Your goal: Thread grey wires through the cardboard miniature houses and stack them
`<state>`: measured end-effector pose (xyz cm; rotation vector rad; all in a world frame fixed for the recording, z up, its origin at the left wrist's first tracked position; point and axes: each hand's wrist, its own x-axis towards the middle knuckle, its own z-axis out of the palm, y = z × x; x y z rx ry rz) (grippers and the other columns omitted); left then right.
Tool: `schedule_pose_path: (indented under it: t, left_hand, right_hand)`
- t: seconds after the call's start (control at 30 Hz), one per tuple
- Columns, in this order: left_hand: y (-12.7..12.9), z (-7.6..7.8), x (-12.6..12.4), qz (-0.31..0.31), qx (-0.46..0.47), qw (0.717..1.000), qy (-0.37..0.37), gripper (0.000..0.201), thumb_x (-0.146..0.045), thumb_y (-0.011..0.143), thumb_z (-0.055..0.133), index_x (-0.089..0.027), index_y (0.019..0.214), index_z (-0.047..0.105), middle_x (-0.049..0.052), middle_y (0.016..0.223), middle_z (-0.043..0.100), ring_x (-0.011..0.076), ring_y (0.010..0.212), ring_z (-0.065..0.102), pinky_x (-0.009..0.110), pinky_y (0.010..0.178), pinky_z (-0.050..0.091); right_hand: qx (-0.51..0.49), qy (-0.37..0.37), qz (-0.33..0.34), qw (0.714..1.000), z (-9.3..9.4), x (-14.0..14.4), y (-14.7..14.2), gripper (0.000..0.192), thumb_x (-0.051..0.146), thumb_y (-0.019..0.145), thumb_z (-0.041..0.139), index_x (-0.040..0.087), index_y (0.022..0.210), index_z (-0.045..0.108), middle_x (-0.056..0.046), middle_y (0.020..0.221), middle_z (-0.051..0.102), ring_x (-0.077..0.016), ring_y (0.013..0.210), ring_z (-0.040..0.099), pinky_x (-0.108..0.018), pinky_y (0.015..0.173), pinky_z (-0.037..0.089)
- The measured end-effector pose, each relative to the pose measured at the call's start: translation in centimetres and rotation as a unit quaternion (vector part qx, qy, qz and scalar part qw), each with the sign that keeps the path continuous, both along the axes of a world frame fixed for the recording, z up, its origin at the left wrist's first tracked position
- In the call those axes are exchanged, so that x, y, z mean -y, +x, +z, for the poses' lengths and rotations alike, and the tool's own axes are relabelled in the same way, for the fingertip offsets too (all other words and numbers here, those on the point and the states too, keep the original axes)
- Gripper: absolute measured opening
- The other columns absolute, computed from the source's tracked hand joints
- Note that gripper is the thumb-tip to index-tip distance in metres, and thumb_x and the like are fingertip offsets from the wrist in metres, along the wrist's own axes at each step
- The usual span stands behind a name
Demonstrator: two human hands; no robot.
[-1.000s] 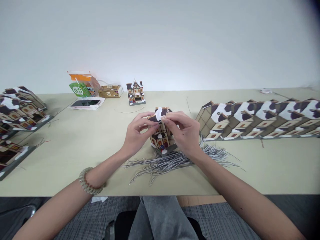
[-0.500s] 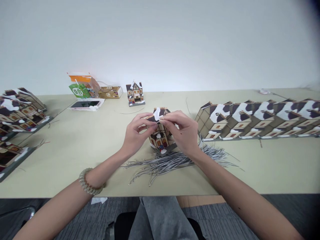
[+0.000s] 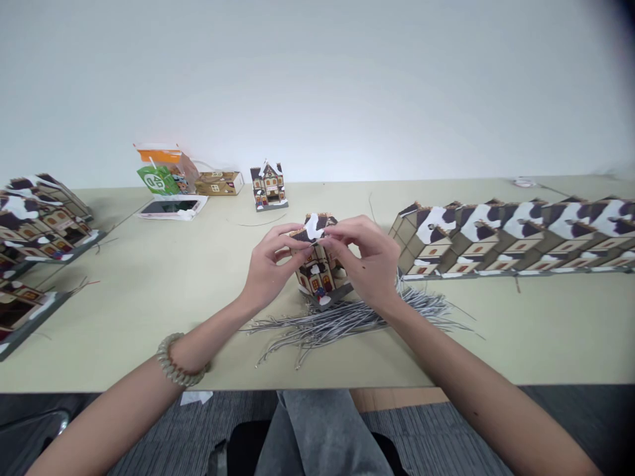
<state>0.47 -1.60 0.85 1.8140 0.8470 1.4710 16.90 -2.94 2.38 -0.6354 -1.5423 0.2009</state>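
A small model house (image 3: 325, 281) with a snow-patched dark roof stands upright on its grey base in front of me. My left hand (image 3: 272, 268) is at its left side, thumb and fingers pinched at the roof's front edge. From the right, my right hand (image 3: 366, 259) pinches close to those fingertips. A short, thin, silvery cord shows between the two pinches; its ends are hidden by fingers. Just below, touching or close to the base, lies a loose bundle of silver-grey cords (image 3: 332, 325).
A row of matching houses (image 3: 471, 238) stands at right, more houses (image 3: 47, 218) at left. Behind are one small house (image 3: 268, 188), a carton (image 3: 221, 184), an orange-topped bag (image 3: 181, 168), a green packet (image 3: 157, 180) and a phone (image 3: 169, 207). The table edge (image 3: 238, 391) runs in front.
My right hand has shifted slightly to the right, its fingertips drawing a little away from the left ones. The left hand and the house have barely moved.
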Motion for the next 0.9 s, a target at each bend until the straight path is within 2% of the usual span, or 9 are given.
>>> schedule_pose_path:
  t: [0.2, 0.47, 0.7, 0.9]
  left_hand:
    - [0.1, 0.1, 0.0, 0.010, -0.005, 1.000, -0.008, 0.004, -0.022, 0.076, 0.067, -0.020, 0.078, 0.070, 0.007, 0.112, 0.060, 0.0180, 0.110, 0.057, 0.029, 0.081, 0.058]
    - [0.0, 0.2, 0.1, -0.004, -0.017, 1.000, -0.024, 0.019, -0.024, 0.074, 0.070, -0.023, 0.093, 0.068, 0.006, 0.117, 0.057, 0.0198, 0.112, 0.055, 0.031, 0.083, 0.057]
    - [-0.3, 0.3, 0.1, -0.053, -0.021, 0.998, -0.041, 0.030, -0.020, 0.073, 0.069, -0.025, 0.102, 0.065, 0.008, 0.125, 0.051, 0.0236, 0.118, 0.053, 0.032, 0.080, 0.057]
    - [-0.4, 0.5, 0.1, -0.062, -0.017, 0.996, -0.060, 0.031, -0.015, 0.072, 0.066, -0.024, 0.102, 0.064, 0.009, 0.128, 0.049, 0.0241, 0.119, 0.052, 0.028, 0.077, 0.055]
  right_hand:
    - [0.004, 0.022, -0.009, 1.000, 0.2, 0.1, -0.1, 0.006, 0.015, 0.079, 0.066, 0.021, 0.079, 0.068, -0.001, 0.073, 0.065, -0.0129, 0.069, 0.058, -0.027, 0.059, 0.048]
    - [0.066, 0.071, -0.058, 0.994, 0.1, -0.1, -0.1, 0.008, 0.016, 0.081, 0.064, 0.022, 0.079, 0.068, -0.001, 0.073, 0.068, -0.0133, 0.072, 0.061, -0.029, 0.064, 0.051]
    - [0.151, 0.169, -0.107, 0.968, -1.0, -0.8, -0.3, 0.011, 0.012, 0.081, 0.064, 0.022, 0.080, 0.067, -0.001, 0.076, 0.070, -0.0137, 0.072, 0.058, -0.029, 0.066, 0.052]
    - [0.215, 0.196, -0.149, 0.945, -1.7, -1.3, -0.2, 0.014, 0.013, 0.083, 0.061, 0.025, 0.084, 0.068, 0.000, 0.080, 0.070, -0.0141, 0.077, 0.056, -0.028, 0.068, 0.051]
